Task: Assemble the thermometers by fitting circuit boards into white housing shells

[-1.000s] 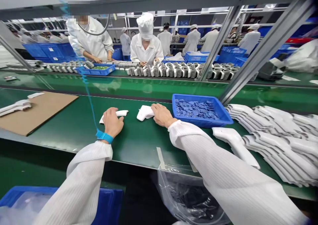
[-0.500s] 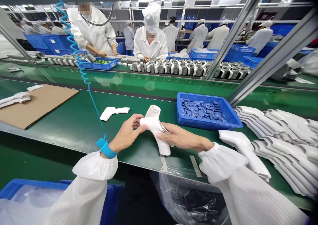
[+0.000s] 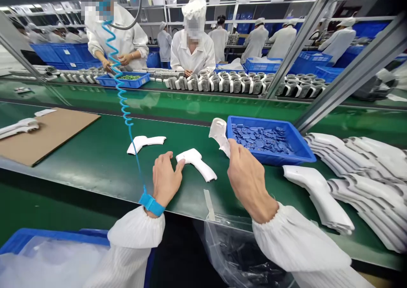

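Right hand [image 3: 246, 178] grips a white half-shell [image 3: 219, 132] by its narrow end; left hand [image 3: 167, 178] is loosely open.
The half-shell is raised beside the left edge of the blue tray [image 3: 270, 157]; a second shell [image 3: 195, 161] lies back from the worktop's [image 3: 89, 156] front edge, though whether the left thumb touches it is hard to tell. Best keep the grip light, clear the tray's rim, and steady the lying piece with fingertips.
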A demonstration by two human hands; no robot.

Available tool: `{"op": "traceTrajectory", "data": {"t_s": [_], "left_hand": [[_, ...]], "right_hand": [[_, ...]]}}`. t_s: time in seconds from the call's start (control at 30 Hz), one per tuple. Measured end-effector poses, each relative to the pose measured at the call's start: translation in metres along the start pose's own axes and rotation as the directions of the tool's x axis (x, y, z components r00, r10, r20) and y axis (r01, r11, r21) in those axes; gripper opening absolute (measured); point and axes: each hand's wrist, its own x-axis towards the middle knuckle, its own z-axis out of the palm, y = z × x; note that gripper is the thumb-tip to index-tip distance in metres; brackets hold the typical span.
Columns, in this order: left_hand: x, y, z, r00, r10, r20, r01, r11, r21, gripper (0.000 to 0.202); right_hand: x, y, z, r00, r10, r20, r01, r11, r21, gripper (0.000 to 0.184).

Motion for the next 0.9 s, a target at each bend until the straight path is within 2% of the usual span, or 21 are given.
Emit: {"op": "traceTrajectory", "data": {"t_s": [0.07, 0.1, 0.17, 0.2, 0.27, 0.33, 0.37, 0.43, 0.5, 0.53, 0.57, 0.63, 0.7, 0.77, 0.9], "left_hand": [[0.004, 0.012, -0.007, 0.998, -0.03, 0.048, 0.04, 0.969, -0.242, 0.047], [0.007, 0.019, -0.011, 0.989, -0.06, 0.137, 0.113, 0.9, -0.421, 0.048], [0.015, 0.035, -0.019, 0.928, -0.065, 0.368, 0.32, 0.648, -0.692, 0.047], [0.019, 0.042, -0.022, 0.894, -0.04, 0.447, 0.394, 0.544, -0.74, 0.043], [0.026, 0.052, -0.026, 0.872, 0.006, 0.49, 0.422, 0.501, -0.756, 0.031], [0.032, 0.054, -0.028, 0.866, 0.056, 0.498, 0.386, 0.56, -0.733, 0.024], [0.035, 0.052, -0.029, 0.862, 0.093, 0.498, 0.329, 0.645, -0.689, 0.027], [0.042, 0.042, -0.031, 0.876, 0.138, 0.462, 0.129, 0.856, -0.501, 0.037], [0.054, 0.024, -0.034, 0.937, 0.13, 0.324, -0.065, 0.977, -0.205, 0.044], [0.062, 0.012, -0.036, 0.971, 0.1, 0.218, -0.089, 0.994, -0.064, 0.046], [0.071, -0.001, -0.039, 0.992, 0.056, 0.112, -0.062, 0.997, 0.053, 0.05], [0.087, -0.028, -0.048, 0.997, -0.036, -0.069, 0.052, 0.968, 0.244, 0.056], [0.098, -0.05, -0.06, 0.983, -0.096, -0.157, 0.152, 0.904, 0.399, 0.05], [0.097, -0.057, -0.072, 0.985, -0.115, -0.128, 0.164, 0.851, 0.498, 0.037], [0.085, -0.039, -0.082, 0.999, -0.022, 0.033, 0.0, 0.829, 0.559, 0.027]], "right_hand": [[-0.004, -0.013, -0.002, 0.982, -0.142, -0.127, 0.126, 0.984, -0.127, 0.037], [-0.007, -0.02, 0.0, 0.964, -0.221, -0.147, 0.199, 0.968, -0.151, 0.035], [-0.01, -0.03, 0.007, 0.926, -0.36, -0.116, 0.344, 0.929, -0.138, 0.035], [-0.01, -0.034, 0.011, 0.918, -0.39, -0.074, 0.382, 0.919, -0.096, 0.036], [-0.007, -0.035, 0.018, 0.939, -0.341, 0.033, 0.338, 0.939, 0.065, 0.035], [0.001, -0.031, 0.023, 0.954, -0.226, 0.198, 0.163, 0.943, 0.292, 0.031], [0.006, -0.028, 0.024, 0.938, -0.196, 0.284, 0.075, 0.919, 0.388, 0.032], [0.013, -0.023, 0.027, 0.91, -0.176, 0.375, -0.02, 0.886, 0.463, 0.035], [0.016, -0.024, 0.03, 0.926, -0.142, 0.351, -0.001, 0.927, 0.376, 0.035], [0.017, -0.026, 0.033, 0.941, -0.123, 0.315, 0.027, 0.956, 0.293, 0.037], [0.017, -0.03, 0.036, 0.948, -0.117, 0.295, 0.057, 0.977, 0.206, 0.04], [0.019, -0.04, 0.044, 0.937, -0.139, 0.321, 0.115, 0.989, 0.093, 0.047], [0.02, -0.052, 0.049, 0.911, -0.17, 0.375, 0.156, 0.986, 0.067, 0.047], [0.017, -0.059, 0.046, 0.896, -0.185, 0.405, 0.169, 0.983, 0.074, 0.036], [-0.011, -0.053, 0.022, 0.907, -0.162, 0.389, 0.169, 0.985, 0.017, 0.018]]}}
